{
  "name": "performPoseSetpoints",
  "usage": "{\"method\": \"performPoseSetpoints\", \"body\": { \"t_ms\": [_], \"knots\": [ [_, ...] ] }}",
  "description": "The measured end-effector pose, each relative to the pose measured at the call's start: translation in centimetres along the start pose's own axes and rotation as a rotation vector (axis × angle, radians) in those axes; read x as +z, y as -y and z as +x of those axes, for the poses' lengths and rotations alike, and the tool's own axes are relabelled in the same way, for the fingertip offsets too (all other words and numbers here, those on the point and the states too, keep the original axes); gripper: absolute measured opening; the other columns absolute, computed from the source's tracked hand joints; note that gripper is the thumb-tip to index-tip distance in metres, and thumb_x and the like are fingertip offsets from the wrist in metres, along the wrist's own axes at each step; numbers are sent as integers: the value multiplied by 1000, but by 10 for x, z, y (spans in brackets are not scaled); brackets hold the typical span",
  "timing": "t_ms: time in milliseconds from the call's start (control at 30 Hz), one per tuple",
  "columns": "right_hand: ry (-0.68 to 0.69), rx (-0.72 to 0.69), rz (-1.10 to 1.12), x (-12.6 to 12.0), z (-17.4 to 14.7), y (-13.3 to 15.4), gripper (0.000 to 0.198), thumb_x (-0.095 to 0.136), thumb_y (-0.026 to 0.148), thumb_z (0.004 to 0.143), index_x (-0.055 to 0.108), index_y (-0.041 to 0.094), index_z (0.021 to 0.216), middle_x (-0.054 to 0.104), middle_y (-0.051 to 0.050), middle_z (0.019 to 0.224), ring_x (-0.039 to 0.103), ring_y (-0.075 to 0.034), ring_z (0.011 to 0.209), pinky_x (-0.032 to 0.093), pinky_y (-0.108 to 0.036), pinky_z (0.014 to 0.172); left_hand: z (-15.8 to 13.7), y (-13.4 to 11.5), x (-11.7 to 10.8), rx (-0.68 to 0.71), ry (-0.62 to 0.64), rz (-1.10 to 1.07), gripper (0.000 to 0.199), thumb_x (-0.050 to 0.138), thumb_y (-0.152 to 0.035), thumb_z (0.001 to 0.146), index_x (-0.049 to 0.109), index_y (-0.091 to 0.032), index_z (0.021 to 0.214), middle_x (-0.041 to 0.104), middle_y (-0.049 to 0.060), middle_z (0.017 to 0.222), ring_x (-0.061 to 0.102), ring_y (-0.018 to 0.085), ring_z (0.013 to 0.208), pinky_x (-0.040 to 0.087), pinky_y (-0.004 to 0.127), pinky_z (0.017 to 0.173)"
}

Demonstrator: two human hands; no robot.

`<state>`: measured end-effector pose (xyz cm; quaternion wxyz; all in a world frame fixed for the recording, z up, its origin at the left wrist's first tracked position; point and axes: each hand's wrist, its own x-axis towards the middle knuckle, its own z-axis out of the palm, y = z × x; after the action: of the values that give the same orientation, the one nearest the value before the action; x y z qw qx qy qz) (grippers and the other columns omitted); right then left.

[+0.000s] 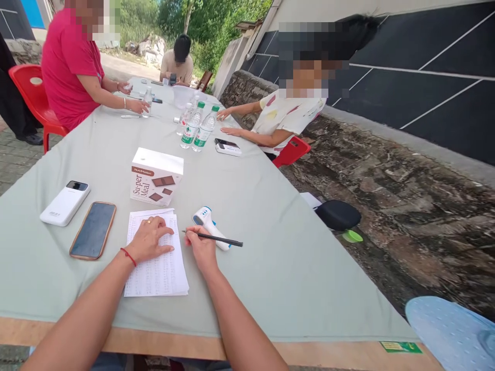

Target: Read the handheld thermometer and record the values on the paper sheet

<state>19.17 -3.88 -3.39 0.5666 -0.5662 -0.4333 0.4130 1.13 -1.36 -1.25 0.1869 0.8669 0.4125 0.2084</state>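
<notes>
My left hand point(152, 239) rests on a small stack of written paper sheets point(162, 278), fingers apart, with a ring on one finger and a red string at the wrist. Just right of the sheets, my right hand point(201, 250) is closed around a black pen point(226, 240), its tip pointing left towards the paper's edge. Partly behind that hand lies a white and blue infrared thermometer point(204, 216). Beyond the paper stands a white and brown "Super Meal" box point(157, 178). To the left lie a phone point(93, 230) with a dark screen and a white power bank point(65, 203).
Water bottles with green caps point(204, 129) stand farther along the cloth-covered table point(278, 278), near another white device point(228, 147). Three other people sit around the table; the one at left touches a clear bottle point(147, 100). A pale basin point(183, 96) stands at the far end.
</notes>
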Motion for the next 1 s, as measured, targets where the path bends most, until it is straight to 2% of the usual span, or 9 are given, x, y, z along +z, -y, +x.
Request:
{"method": "performPoseSetpoints", "body": {
  "t_ms": [100,233,600,700,800,867,900,1000],
  "knots": [
    [-27,0,-81,2,-2,-8,18,55,35,64,54,21,74,50,6,51,44,-12,48,37,-26,48,0,-1,3,4,7,36,35,73,-42,73,69,-28,105,53,8,108,51,26,98,38,46,92],
    [-56,-40,-164,3,-5,-10,18,55,36,63,56,20,71,54,4,57,47,-13,52,41,-27,50,0,-3,6,1,28,80,36,74,-42,73,70,-27,105,53,8,108,50,26,99,37,45,93],
    [-16,-117,-242,5,-10,-13,17,55,38,72,55,21,71,55,2,63,49,-15,59,43,-28,56,-1,-4,7,3,17,65,35,73,-43,73,70,-27,104,54,8,108,50,27,101,37,43,92],
    [-99,-234,-307,-5,-6,-10,25,48,42,81,58,20,89,58,0,73,53,-17,67,46,-31,66,0,-4,8,1,10,52,35,74,-42,72,70,-26,103,54,8,107,50,28,101,37,44,92],
    [-278,-310,-517,-30,5,-3,33,41,44,84,55,20,102,61,-6,90,57,-21,87,44,-37,83,0,-3,8,-1,22,61,35,75,-42,72,70,-25,102,54,8,108,50,27,100,37,44,91],
    [-340,-213,-720,-50,14,1,36,52,45,75,52,20,100,62,-10,104,55,-25,99,42,-39,86,0,-2,9,-4,27,70,35,75,-41,71,70,-25,102,54,8,108,51,26,99,37,44,92],
    [-311,-129,-806,-58,17,2,37,57,44,69,51,21,98,61,-10,108,55,-26,99,42,-38,83,1,-2,9,-5,27,70,36,76,-41,71,70,-24,103,54,9,108,51,27,99,37,44,92],
    [-164,59,-918,-69,22,4,32,59,38,63,49,25,90,61,-3,95,55,-21,82,40,-31,69,1,0,11,-2,14,65,37,76,-40,71,70,-23,104,55,9,107,51,27,98,36,45,92]
  ]
}}
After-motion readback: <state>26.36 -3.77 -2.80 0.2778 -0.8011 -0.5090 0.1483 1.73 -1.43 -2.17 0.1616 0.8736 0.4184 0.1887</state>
